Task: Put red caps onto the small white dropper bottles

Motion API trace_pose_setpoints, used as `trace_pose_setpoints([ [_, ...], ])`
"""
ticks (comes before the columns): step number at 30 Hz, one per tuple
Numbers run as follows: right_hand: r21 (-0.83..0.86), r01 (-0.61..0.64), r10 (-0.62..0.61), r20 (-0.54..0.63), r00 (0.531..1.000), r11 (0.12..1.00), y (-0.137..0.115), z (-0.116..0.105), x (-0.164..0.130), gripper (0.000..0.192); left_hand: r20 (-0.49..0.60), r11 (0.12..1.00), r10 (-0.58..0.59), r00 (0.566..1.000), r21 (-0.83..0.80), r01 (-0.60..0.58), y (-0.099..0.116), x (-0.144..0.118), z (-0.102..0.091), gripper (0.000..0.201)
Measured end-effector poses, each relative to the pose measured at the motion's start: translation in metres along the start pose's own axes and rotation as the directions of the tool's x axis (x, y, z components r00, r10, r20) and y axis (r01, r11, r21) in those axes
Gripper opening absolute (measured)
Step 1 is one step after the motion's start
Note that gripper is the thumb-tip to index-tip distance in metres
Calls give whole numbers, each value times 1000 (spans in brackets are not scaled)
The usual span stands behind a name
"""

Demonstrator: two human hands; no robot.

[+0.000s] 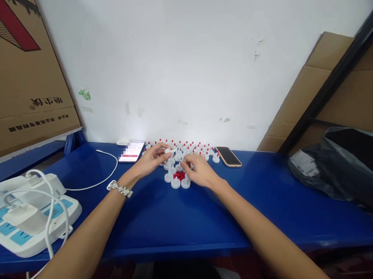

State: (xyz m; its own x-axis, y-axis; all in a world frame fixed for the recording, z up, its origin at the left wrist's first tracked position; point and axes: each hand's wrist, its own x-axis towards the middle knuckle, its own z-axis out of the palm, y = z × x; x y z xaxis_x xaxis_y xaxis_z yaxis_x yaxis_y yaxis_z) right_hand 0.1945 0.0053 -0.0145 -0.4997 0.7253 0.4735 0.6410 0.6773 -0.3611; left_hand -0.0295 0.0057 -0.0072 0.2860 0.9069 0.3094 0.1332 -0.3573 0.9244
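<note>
My left hand (152, 159) is closed in a pinch around a white nozzle cap (171, 150), held just above the group on the table. My right hand (199, 169) has its fingers curled and pressed together over the right side of the group; whatever they grip, if anything, is hidden. White nozzle caps without tips (176, 182) stand in front and between my hands. Among them lies a small heap of loose red tips (179, 175). Behind my hands, several white caps with red tips (216, 158) stand upright in rows near the wall.
A lit phone (131, 151) lies left of the caps, and a dark-screened phone (228, 156) lies to the right. A white power strip (27, 243) with plugs and cables occupies the blue table's (182, 222) left end. A dark plastic bag (344, 164) sits at the right.
</note>
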Motion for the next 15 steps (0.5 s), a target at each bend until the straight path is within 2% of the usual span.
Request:
trace_pose_setpoints([
  [3, 60, -40, 38, 37, 999, 997, 0, 3, 0, 28, 28, 996, 17, 999, 91, -20, -3, 0, 1, 37],
  [6, 298, -105, 121, -36, 992, 949, -1, 5, 3, 26, 5, 989, 32, 999, 147, -32, -3, -1, 7, 38],
  [9, 480, -86, 130, -60, 990, 873, -3, 8, 12, 28, 1, 977, 47, 999, 208, -46, -2, -2, 12, 37],
  [12, 529, -41, 99, -82, 992, 848, -6, 8, 29, 22, -41, 963, 67, 997, 263, -54, -2, -2, 11, 39],
  [15, 464, -28, 106, -144, 984, 885, -1, 7, 55, 15, -180, 911, 90, 979, 412, -8, -7, 0, 1, 41],
])
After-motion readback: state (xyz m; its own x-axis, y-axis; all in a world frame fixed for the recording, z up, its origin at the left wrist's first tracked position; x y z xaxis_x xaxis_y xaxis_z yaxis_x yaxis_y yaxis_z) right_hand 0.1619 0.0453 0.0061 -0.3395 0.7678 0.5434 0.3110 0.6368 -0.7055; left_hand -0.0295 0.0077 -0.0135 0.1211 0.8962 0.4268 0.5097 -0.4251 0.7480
